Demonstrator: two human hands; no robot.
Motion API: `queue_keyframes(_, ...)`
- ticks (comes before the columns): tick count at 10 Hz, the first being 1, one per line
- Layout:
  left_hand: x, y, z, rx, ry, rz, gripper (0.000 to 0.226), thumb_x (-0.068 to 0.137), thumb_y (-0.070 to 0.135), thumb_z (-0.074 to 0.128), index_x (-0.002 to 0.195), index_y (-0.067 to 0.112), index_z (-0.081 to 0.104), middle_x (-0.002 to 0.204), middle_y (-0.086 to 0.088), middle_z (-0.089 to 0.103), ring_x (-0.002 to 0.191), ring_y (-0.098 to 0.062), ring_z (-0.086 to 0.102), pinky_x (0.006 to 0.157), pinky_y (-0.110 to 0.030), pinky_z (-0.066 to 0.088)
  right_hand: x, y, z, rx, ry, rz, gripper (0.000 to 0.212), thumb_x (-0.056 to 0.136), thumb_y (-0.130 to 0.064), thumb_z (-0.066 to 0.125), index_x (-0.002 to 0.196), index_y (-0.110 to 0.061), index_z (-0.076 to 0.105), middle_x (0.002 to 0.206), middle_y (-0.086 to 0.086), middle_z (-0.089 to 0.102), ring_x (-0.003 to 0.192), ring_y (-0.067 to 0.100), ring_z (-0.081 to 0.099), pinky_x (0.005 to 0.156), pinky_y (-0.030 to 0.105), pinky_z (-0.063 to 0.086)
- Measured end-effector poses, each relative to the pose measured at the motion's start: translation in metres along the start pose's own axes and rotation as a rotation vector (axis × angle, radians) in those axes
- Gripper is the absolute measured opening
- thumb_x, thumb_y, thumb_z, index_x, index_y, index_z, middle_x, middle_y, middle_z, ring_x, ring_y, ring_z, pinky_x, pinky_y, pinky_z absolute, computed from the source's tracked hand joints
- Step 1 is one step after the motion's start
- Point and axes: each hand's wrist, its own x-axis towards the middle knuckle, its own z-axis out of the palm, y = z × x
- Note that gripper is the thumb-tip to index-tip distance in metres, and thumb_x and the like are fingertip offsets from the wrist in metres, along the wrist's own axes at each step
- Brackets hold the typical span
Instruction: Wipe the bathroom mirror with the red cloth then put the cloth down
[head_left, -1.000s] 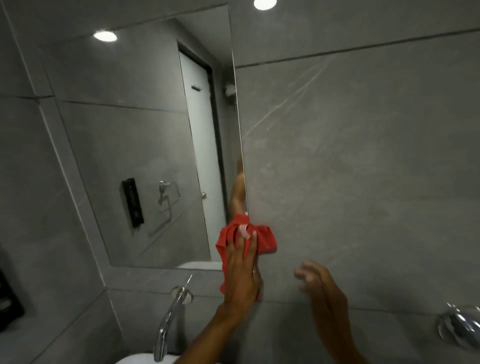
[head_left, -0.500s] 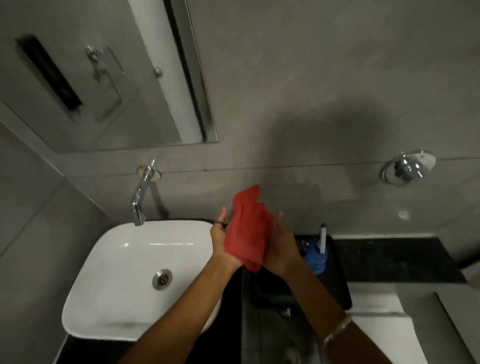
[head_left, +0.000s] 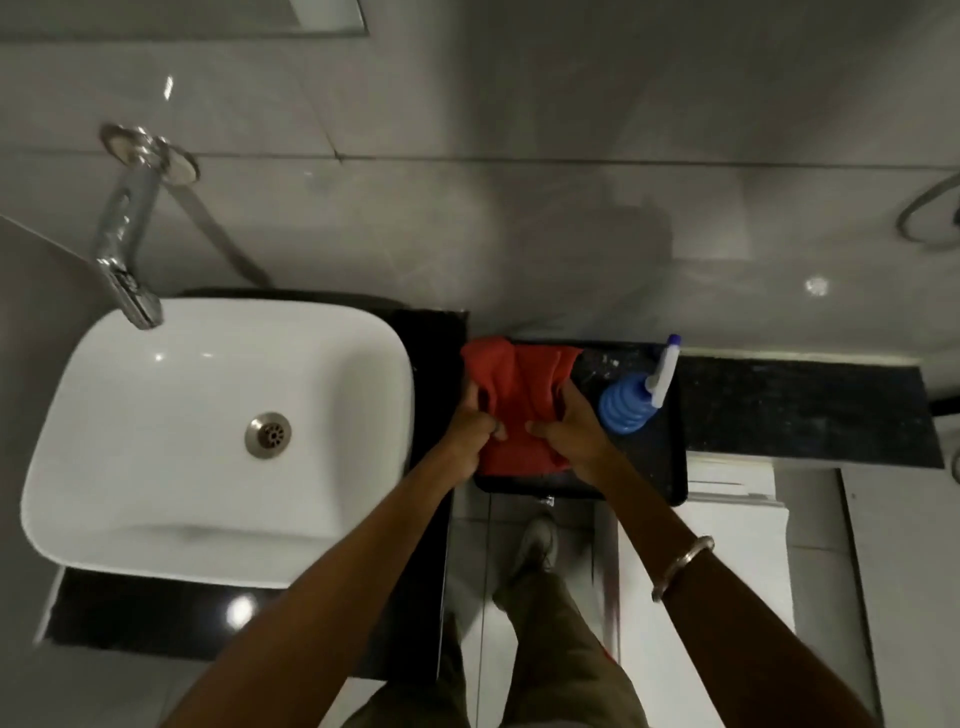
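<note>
Both hands, left hand (head_left: 475, 423) and right hand (head_left: 571, 431), grip the red cloth (head_left: 519, 400), lengthwise toward the wall.

I log the red cloth (head_left: 519, 410) as soft matt fabric, creased into folds. Tray (head_left: 654, 467) under it: black, smooth, looks like plastic, faint sheen. Spray bottle (head_left: 626, 410), right of centre: ribbed blue plastic, white nozzle. Basin (head_left: 156, 467), left of frame: glossy white ceramic. Tap (head_left: 127, 234), upper left: polished chrome metal; drain ring dull metal. Table (head_left: 805, 410): dark speckled polished stone. Wall tiles (head_left: 519, 104): grey, glossy, reflective. Bangle (head_left: 683, 566) on right wrist: metal.
</note>
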Motion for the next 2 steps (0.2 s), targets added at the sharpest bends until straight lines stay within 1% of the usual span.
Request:
queue_keyframes(1, 0.0176, -0.0046, 0.0055, 0.148, 0.047, -0.055, 0.088, 0.086, -0.010, 0.053, 0.161, 0.029, 0.026, 0.153, -0.010, 0.050, 0.134, -0.030, 0.053, 0.106, -0.044, 0.051, 0.0183, 0.0099, -0.0077, -0.209, 0.017, 0.090, 0.083, 0.092, 0.009, 0.065, 0.164, -0.012, 0.031, 0.152, 0.017, 0.055, 0.132, 0.032, 0.060, 0.106, 0.035, 0.055)
queue_keyframes(2, 0.0158, -0.0144, 0.0140, 0.237, 0.096, -0.055, 0.066, 0.101, 0.014, 0.055, 0.161, 0.022, 0.028, 0.161, -0.010, 0.041, 0.139, -0.021, 0.047, 0.102, -0.028, 0.040, 0.0210, 0.0179, -0.0064, -0.484, 0.029, 0.194, 0.079, 0.103, -0.022, 0.062, 0.169, -0.018, 0.019, 0.162, 0.017, 0.046, 0.144, 0.037, 0.051, 0.120, 0.046, 0.043)
